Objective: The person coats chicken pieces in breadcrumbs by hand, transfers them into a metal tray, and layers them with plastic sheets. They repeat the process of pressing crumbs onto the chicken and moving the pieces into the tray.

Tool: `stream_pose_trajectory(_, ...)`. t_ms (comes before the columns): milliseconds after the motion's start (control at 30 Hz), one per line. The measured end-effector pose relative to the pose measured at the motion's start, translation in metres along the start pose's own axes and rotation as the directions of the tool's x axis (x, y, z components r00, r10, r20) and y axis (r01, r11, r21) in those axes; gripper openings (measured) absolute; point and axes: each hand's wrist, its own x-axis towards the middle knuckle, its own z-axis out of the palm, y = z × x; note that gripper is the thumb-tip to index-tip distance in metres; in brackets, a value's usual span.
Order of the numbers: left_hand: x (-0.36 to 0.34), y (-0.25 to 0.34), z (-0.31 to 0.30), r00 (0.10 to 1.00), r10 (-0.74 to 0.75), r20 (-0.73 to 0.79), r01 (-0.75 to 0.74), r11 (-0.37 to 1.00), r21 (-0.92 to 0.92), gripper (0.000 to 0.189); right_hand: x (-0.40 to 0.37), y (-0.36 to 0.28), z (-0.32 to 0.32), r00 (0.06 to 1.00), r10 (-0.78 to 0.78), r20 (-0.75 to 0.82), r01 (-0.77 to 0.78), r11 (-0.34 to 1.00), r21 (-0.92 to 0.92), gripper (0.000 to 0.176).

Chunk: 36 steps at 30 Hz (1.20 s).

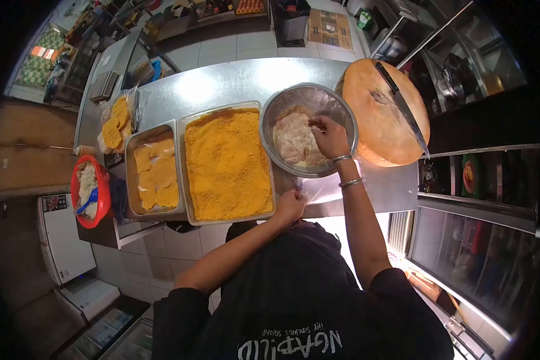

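Observation:
My right hand [330, 139] reaches into a round metal bowl [269, 151], its fingers curled at the pale, wet raw meat [295, 139]; whether they grip a piece is hidden. Near the table's front edge, my left hand [291, 204] has its fingers closed at a clear plastic sheet or bag [325, 187] below the bowl. Left of the bowl is a deep tray [189, 217] full of orange-yellow crumbs [225, 156]. Beside that, a smaller metal tray [130, 174] holds flat crumb-coated pieces [156, 171].
A knife [407, 111] lies on a thick round chopping board [366, 114] at the right. Coated pieces in plastic [117, 123] and a red basin [104, 201] with a blue scoop are at the left. The steel table [222, 78] extends behind the trays.

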Motion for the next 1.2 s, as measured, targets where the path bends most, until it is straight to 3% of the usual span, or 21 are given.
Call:
stream_pose_trajectory(100,-0.001,-0.002,0.001,0.996,0.08,0.03,-0.078,0.996,-0.05,0.033,0.001,0.004,0.001,0.999,-0.011,0.039,0.01,1.0,0.025,0.024)
stream_pose_trajectory(167,-0.006,-0.002,-0.004,0.923,0.384,-0.004,-0.372,0.895,0.248,0.021,0.002,0.003,0.001,0.998,-0.028,0.062,0.026,0.999,0.036,0.024)
stream_pose_trajectory(200,-0.005,-0.005,-0.006,0.926,0.378,-0.011,-0.363,0.897,0.253,0.021,0.001,0.001,0.0,0.996,-0.015,0.085,0.009,0.998,0.063,0.024)
stream_pose_trajectory(267,-0.003,-0.012,-0.005,0.833,0.551,0.048,-0.517,0.745,0.421,0.02,0.0,-0.004,0.0,0.993,0.0,0.115,-0.011,0.995,0.097,0.024)
stream_pose_trajectory(300,-0.002,-0.015,-0.002,0.836,0.547,0.042,-0.51,0.748,0.425,0.02,0.001,-0.002,0.001,0.993,-0.017,0.12,0.006,0.996,0.087,0.024)
stream_pose_trajectory(367,0.0,-0.022,0.004,0.591,0.806,0.034,-0.661,0.46,0.593,0.027,0.003,-0.001,0.002,0.991,-0.038,0.128,0.028,0.996,0.084,0.024)
stream_pose_trajectory(500,-0.004,-0.006,0.0,0.643,0.765,0.031,-0.519,0.406,0.752,0.028,0.008,0.006,0.006,0.989,-0.063,0.134,0.052,0.995,0.083,0.024)
stream_pose_trajectory(567,0.001,-0.007,0.002,0.713,0.7,-0.037,-0.441,0.489,0.753,0.028,0.007,0.005,0.006,0.988,-0.061,0.141,0.048,0.995,0.09,0.024)
stream_pose_trajectory(600,0.004,-0.009,0.006,0.715,0.698,-0.036,-0.44,0.489,0.753,0.028,0.008,0.007,0.006,0.988,-0.078,0.134,0.064,0.992,0.107,0.024)
stream_pose_trajectory(667,0.008,-0.012,0.014,0.67,0.716,-0.198,-0.4,0.572,0.716,0.03,0.008,0.011,0.007,0.987,-0.094,0.128,0.078,0.989,0.124,0.023)
stream_pose_trajectory(800,-0.005,-0.003,0.018,0.705,0.681,-0.198,-0.402,0.614,0.68,0.022,0.011,0.011,0.007,0.987,-0.128,0.101,0.115,0.985,0.13,0.024)
stream_pose_trajectory(867,-0.006,-0.006,0.022,0.656,0.703,-0.273,-0.413,0.638,0.65,0.022,0.014,0.008,0.006,0.984,-0.143,0.103,0.129,0.983,0.129,0.024)
stream_pose_trajectory(1000,-0.006,-0.018,0.023,0.683,0.701,-0.207,-0.461,0.633,0.622,0.023,0.016,0.005,0.006,0.984,-0.142,0.107,0.126,0.981,0.149,0.024)
stream_pose_trajectory(1200,-0.009,-0.006,0.029,0.738,0.655,-0.162,-0.283,0.519,0.807,0.028,0.017,0.013,0.014,0.986,-0.12,0.117,0.109,0.989,0.1,0.022)
